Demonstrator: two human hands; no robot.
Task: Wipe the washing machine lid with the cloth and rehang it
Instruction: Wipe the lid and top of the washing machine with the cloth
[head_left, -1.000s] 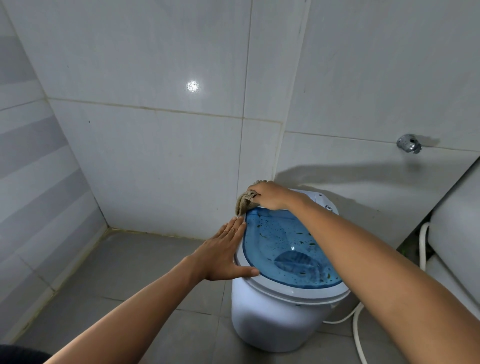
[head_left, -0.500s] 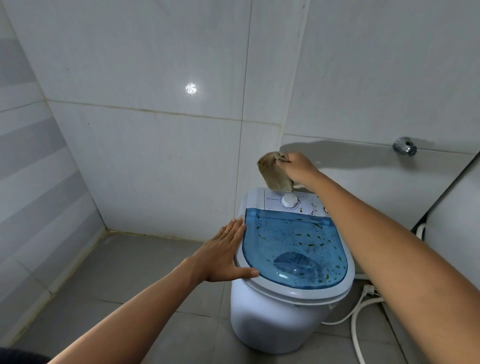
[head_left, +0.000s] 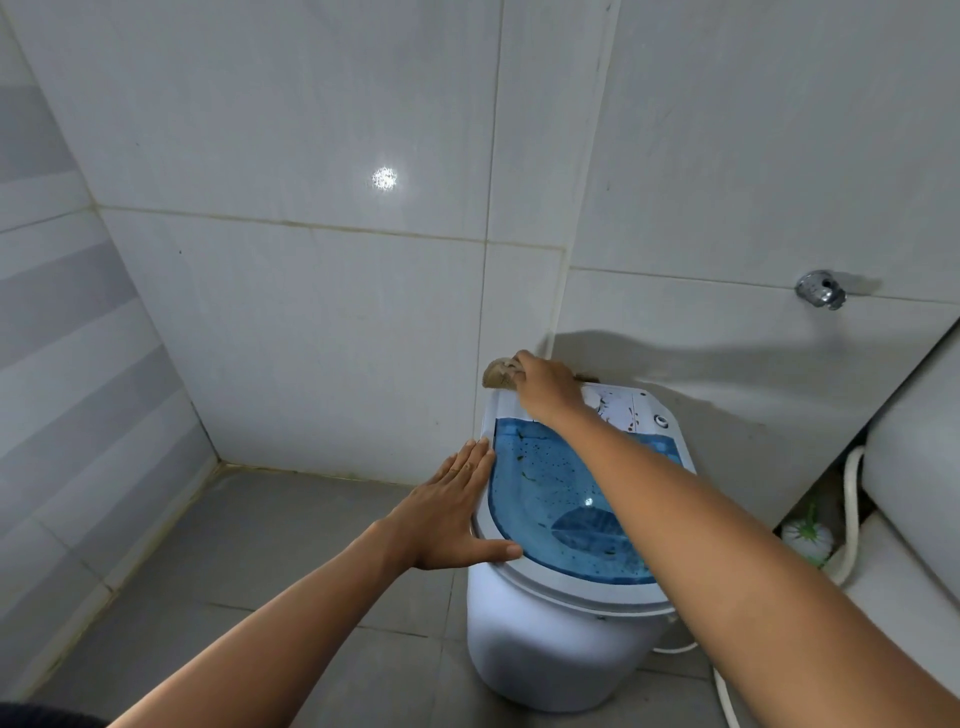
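A small white washing machine (head_left: 550, 660) stands on the floor in the corner. Its translucent blue lid (head_left: 545, 499) is speckled with dark bits. My left hand (head_left: 452, 514) lies flat against the lid's left rim, fingers together and thumb on the front edge. My right hand (head_left: 545, 387) reaches over the lid to the white control panel's back left corner, shut on a crumpled brownish cloth (head_left: 498, 375) pressed there. My right forearm hides part of the lid and panel.
White tiled walls meet just behind the machine. A chrome tap (head_left: 821, 291) sticks out of the right wall. A white hose (head_left: 852, 519) and a white fixture (head_left: 914, 467) sit at the right. Grey floor tiles (head_left: 291, 540) spread to the left.
My right hand, which held the cloth up above the control knob half a second ago, has come down onto the panel's back left corner. My left hand has stayed on the rim.
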